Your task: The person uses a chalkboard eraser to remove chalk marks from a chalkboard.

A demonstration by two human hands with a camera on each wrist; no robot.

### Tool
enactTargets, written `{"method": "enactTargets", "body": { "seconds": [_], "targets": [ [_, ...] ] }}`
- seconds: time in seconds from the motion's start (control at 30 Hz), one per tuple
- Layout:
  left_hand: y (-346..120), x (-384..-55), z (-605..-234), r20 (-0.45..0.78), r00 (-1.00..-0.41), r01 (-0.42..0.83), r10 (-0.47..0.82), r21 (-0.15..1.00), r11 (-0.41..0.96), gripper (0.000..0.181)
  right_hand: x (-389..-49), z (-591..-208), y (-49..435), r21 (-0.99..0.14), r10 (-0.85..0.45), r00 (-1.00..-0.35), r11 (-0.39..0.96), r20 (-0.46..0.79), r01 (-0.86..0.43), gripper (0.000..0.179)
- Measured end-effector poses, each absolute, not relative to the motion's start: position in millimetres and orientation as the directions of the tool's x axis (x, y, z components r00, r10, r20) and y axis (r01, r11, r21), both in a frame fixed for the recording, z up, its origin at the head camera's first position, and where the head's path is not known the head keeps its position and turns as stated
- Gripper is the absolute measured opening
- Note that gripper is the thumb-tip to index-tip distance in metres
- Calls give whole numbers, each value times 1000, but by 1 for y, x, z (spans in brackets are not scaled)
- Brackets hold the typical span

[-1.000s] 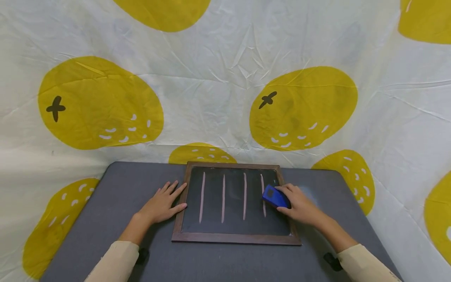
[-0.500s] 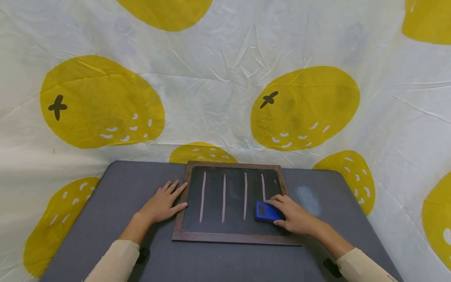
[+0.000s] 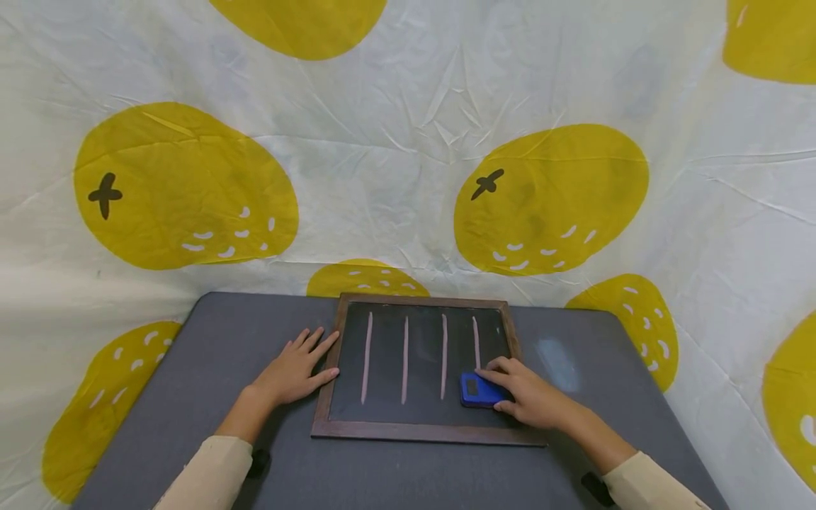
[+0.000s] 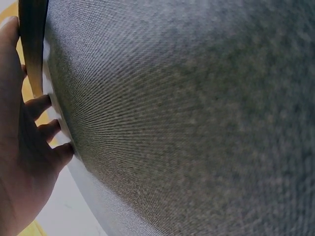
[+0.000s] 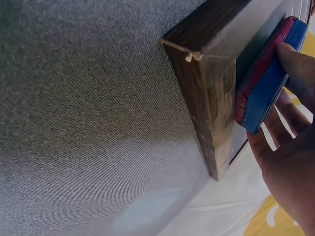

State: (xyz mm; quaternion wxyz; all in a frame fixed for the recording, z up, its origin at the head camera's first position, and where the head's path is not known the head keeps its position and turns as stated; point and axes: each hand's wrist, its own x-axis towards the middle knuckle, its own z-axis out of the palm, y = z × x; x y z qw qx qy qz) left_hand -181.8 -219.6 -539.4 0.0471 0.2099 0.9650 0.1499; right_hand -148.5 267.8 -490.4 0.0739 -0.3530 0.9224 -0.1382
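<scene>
A chalkboard (image 3: 382, 414) in a brown wooden frame lies on the grey table, marked with several upright pink chalk lines (image 3: 404, 361). My right hand (image 3: 525, 393) grips a blue chalkboard eraser (image 3: 477, 400) on the board's lower right part, over the bottom of the rightmost line. In the right wrist view the red felt side of the eraser (image 5: 268, 88) faces the board, thumb on one edge and fingers on the other. My left hand (image 3: 287, 372) has its fingers spread, with thumb and fingertips at the left side of the frame (image 3: 326, 397).
A pale chalky smudge (image 3: 557, 365) marks the grey table (image 3: 408, 474) to the right of the board. Behind the table hangs a white cloth (image 3: 376, 191) printed with large yellow fruit.
My right hand has moved the eraser toward me and slightly left, down the rightmost chalk line, and turned it more level. The left hand stays in place.
</scene>
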Motion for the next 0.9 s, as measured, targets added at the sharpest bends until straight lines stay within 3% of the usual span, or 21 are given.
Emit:
{"method": "enactTargets", "body": {
  "seconds": [0.4,0.9],
  "targets": [
    [-218,-181,-538,-28,-910,385,414,313,868,78,-177,-493,264,-236,-652,-755,726,65,-647,61],
    [-219,-180,-535,-34,-909,382,415,329,864,77,-249,-493,255,-225,-564,-825,805,-9,-548,61]
  ]
}}
